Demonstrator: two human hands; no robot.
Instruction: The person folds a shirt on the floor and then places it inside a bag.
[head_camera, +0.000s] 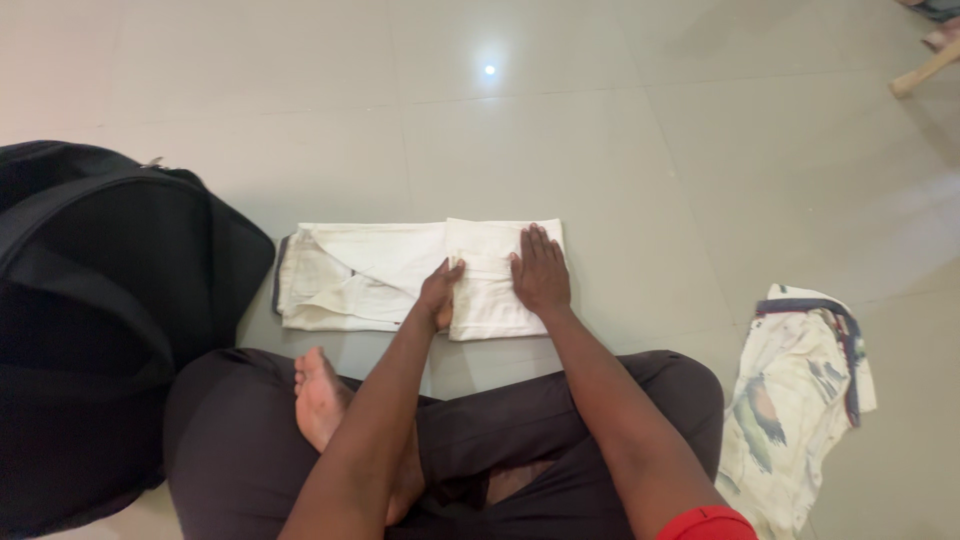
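A pair of white trousers (360, 275) lies folded on the grey tiled floor in front of my crossed legs. Its right end is folded over into a narrower flap (485, 280). My left hand (440, 292) rests at the left edge of that flap, fingers curled against the cloth. My right hand (540, 270) lies flat on the flap's right side, fingers together and pointing away from me, pressing down.
A large black bag (100, 300) lies on the floor at my left, close to my knee. A crumpled cream printed garment (795, 400) lies to my right. A wooden furniture leg (925, 70) shows at the top right corner.
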